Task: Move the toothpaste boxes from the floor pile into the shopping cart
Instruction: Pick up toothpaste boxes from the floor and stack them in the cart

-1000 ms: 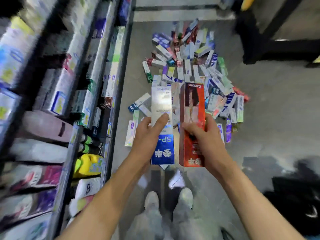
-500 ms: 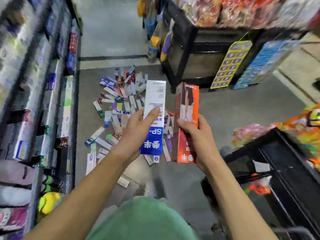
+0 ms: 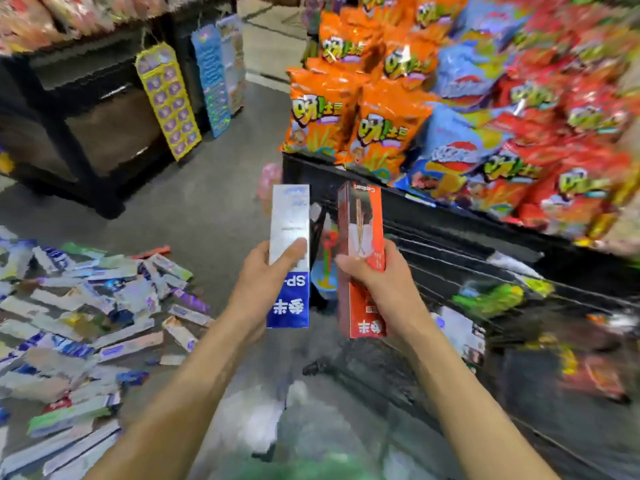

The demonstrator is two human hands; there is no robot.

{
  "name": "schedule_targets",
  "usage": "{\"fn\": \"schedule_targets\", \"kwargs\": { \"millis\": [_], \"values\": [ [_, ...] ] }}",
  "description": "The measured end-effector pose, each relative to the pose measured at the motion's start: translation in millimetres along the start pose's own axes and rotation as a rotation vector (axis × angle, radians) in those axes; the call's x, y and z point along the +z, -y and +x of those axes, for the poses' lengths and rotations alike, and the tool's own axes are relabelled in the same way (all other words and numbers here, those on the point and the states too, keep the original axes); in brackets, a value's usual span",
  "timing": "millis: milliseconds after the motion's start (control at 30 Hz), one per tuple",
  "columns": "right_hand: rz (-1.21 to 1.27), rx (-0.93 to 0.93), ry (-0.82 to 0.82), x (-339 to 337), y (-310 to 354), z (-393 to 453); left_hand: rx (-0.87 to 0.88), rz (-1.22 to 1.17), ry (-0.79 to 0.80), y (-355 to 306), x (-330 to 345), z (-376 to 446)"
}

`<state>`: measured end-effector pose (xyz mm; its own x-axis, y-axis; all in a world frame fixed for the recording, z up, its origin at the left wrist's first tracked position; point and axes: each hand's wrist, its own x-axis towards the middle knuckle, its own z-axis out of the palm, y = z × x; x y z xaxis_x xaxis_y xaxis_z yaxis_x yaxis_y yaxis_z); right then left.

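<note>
My left hand [image 3: 266, 282] grips a white and blue toothpaste box [image 3: 289, 223], held upright. My right hand [image 3: 377, 289] grips a red toothpaste box [image 3: 360, 216], also upright, a little to the right of the first. Both boxes hang in front of the black wire shopping cart [image 3: 450, 258], near its left end. Several items lie inside the cart. The floor pile of toothpaste boxes [image 3: 86, 323] spreads out at the lower left.
A display of orange, red and blue snack bags [image 3: 450, 116] fills the upper right behind the cart. A dark shelf unit [image 3: 79, 133] with a hanging yellow card strip [image 3: 169, 102] stands at the upper left. Grey floor [image 3: 214, 202] lies between.
The view has swung right, from the floor pile and shelves to the cart and snack display. Both hands kept their boxes and carried them towards the cart.
</note>
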<state>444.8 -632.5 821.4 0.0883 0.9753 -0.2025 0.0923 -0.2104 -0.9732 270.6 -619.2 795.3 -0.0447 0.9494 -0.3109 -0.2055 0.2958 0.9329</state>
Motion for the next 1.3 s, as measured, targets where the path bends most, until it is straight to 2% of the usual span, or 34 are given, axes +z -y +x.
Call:
{"fn": "schedule_targets", "kwargs": {
  "millis": [133,267,567,667,867,1100,1200,1300],
  "values": [
    [0.017,0.033,-0.252,-93,-28,-30,-0.046,0.093,0.232,18,86,-3],
    [0.029,0.071,-0.408,-186,-62,-46,-0.084,0.188,0.396,45,169,-5],
    [-0.072,0.138,-0.522,-382,-126,-36,-0.143,0.420,0.498,121,343,23],
    [-0.131,0.188,-0.469,-419,-153,-28,-0.209,0.451,0.457,143,372,40],
    [-0.481,0.175,-0.356,-447,-234,5,-0.217,0.586,0.415,210,395,92],
    [-0.833,0.234,0.140,-443,-357,68,-0.244,0.773,0.422,308,372,166],
    [-0.957,0.236,0.291,-433,-411,99,-0.248,0.867,0.454,345,361,195],
    [-1.085,0.253,0.366,-422,-451,123,-0.272,0.918,0.494,378,349,221]
  ]
}}
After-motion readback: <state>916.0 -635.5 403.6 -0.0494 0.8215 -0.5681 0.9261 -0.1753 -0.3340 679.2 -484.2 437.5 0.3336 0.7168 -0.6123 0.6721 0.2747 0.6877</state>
